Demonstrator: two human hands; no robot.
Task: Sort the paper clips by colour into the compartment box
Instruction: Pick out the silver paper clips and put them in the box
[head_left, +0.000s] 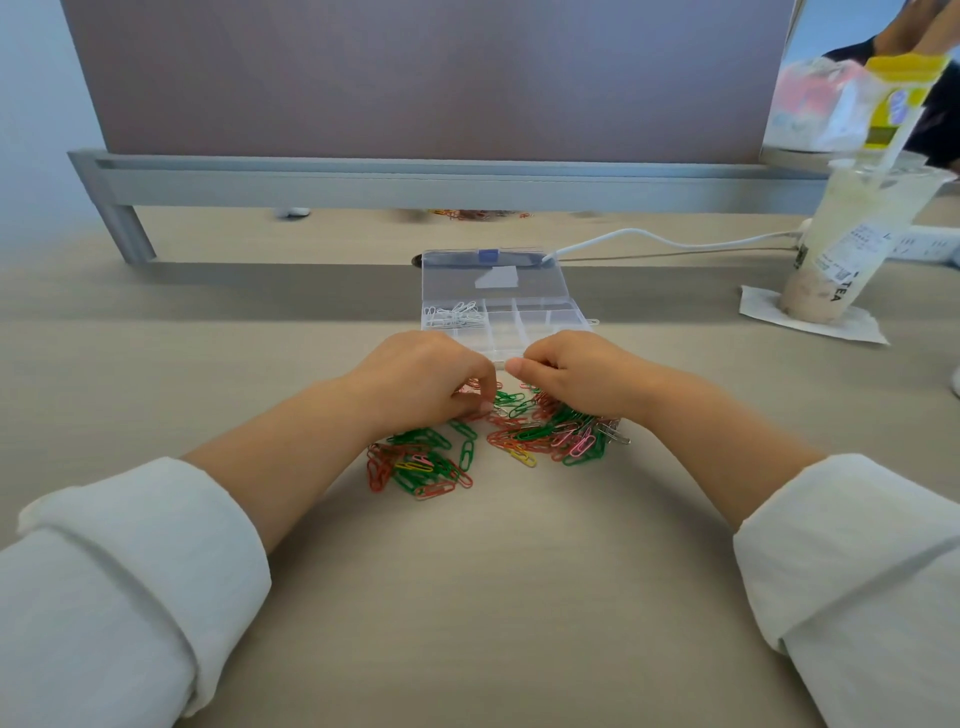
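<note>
On a pale wood-grain desk (467, 597) backed by a grey partition (415, 78), both hands, left hand (423, 376) and right hand (574, 371), curl over the scattered paper clips (498, 441); whether either grips one, I cannot tell. The compartment box (506, 317) sits open just beyond, white clips (453, 314) far-left inside.

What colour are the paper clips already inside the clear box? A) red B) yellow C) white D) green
C: the only clips in the compartment box are white paper clips, in its far-left compartment; the coloured paper clips lie loose on the desk.
</note>
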